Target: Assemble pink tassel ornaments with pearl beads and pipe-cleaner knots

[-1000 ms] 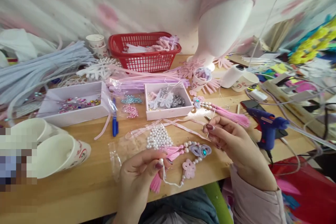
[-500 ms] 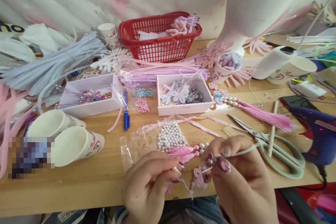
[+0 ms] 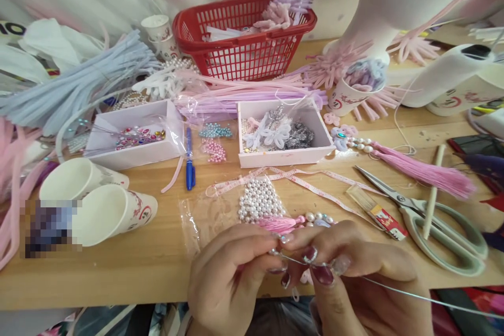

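My left hand pinches a small pearl bead between thumb and forefinger, close to the table's front edge. A thin white cord runs from the bead into my right hand, whose thumb and fingertips are closed on it. Its free length trails off to the right. Below the fingers, part of a pink looped charm shows; the rest is hidden. Just beyond my hands lie a pink tassel and a bag of white pearl beads.
Scissors and a small clear-and-red box lie right. White boxes hold trinkets. Behind stands a red basket. Paper cups stand left; a tape measure and blue pen lie between.
My hands have come closer together, and the cord between them is now short and taut. The cord's free end stretches farther right. The view has shifted, uncovering the small box beside the scissors.
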The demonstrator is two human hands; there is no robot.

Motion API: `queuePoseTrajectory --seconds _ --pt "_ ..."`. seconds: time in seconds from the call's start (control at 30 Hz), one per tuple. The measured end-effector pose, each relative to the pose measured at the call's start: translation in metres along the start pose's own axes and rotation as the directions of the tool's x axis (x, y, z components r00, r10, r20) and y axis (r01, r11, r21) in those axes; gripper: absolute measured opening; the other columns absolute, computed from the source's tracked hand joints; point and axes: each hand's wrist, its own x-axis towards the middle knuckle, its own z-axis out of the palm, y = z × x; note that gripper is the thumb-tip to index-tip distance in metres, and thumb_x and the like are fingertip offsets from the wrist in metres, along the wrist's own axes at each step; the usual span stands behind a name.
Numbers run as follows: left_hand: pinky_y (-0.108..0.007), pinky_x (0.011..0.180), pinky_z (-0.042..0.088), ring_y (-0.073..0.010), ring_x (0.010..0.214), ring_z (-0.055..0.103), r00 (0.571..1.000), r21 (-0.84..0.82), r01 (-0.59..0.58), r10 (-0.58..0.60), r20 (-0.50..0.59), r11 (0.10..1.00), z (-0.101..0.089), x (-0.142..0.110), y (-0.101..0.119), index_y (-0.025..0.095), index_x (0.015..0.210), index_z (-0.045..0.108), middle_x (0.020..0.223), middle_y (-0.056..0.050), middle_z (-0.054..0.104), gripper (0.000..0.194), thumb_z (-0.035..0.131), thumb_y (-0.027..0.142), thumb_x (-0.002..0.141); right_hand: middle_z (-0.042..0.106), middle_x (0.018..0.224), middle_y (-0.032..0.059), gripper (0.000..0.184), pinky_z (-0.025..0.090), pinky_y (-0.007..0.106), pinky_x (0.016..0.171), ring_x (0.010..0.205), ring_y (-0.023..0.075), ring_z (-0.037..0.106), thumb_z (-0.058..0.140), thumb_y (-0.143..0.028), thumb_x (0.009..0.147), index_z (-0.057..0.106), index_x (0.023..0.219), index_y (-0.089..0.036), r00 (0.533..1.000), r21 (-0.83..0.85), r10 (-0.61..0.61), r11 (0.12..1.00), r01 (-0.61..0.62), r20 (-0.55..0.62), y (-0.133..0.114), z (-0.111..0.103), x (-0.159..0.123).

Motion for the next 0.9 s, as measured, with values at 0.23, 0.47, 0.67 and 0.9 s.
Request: queuePoseTrajectory --seconds 0.23,0.47,0.67,0.9 --pt "-0.015 0.080 0.062 -0.0112 0.078 0.079 1.000 0.041 -0.005 0.005 -0.011 0.999 0.001 0.004 0.002 0.017 0.094 0.075 0.082 0.000 0.082 0.005 0.072 0.022 0.095 0.065 0.079 0.0035 0.021 0.059 0.036 0.068 0.074 0.0220 0.068 0.063 -0.006 0.092 0.067 0.099 -0.026 0.996 -0.072 -0.069 0.995 0.073 0.061 0.000 -0.008 0.005" --pt "-0.016 0.080 0.063 -0.0118 0.079 0.079 1.000 0.033 0.024 -0.024 0.000 0.999 0.001 0.001 0.003 0.019 0.097 0.075 0.085 0.000 0.082 0.006 0.075 0.023 0.093 0.068 0.083 0.0043 0.016 0.057 0.036 0.073 0.081 0.0208 0.068 0.061 -0.008 0.096 0.063 0.097 -0.024 0.992 -0.070 -0.059 0.995 0.066 0.109 0.000 -0.008 0.010" --pt "-0.014 0.082 0.062 -0.0105 0.080 0.078 0.999 0.009 0.040 -0.040 -0.003 0.999 0.001 0.002 0.004 0.020 0.096 0.075 0.085 0.002 0.082 0.005 0.074 0.023 0.093 0.067 0.081 0.0038 0.015 0.056 0.034 0.069 0.079 0.0203 0.067 0.062 -0.008 0.096 0.064 0.095 -0.023 0.989 -0.090 -0.068 0.993 0.080 0.129 -0.002 -0.009 0.011" --pt "-0.014 0.077 0.062 -0.0107 0.075 0.078 0.998 -0.010 0.055 -0.055 -0.015 0.998 0.002 0.004 0.004 0.019 0.091 0.074 0.079 0.002 0.081 0.008 0.077 0.027 0.091 0.066 0.085 0.0046 0.016 0.052 0.034 0.067 0.080 0.0202 0.066 0.058 -0.006 0.098 0.064 0.096 -0.021 0.987 -0.110 -0.060 0.991 0.077 0.151 0.000 -0.009 0.011"
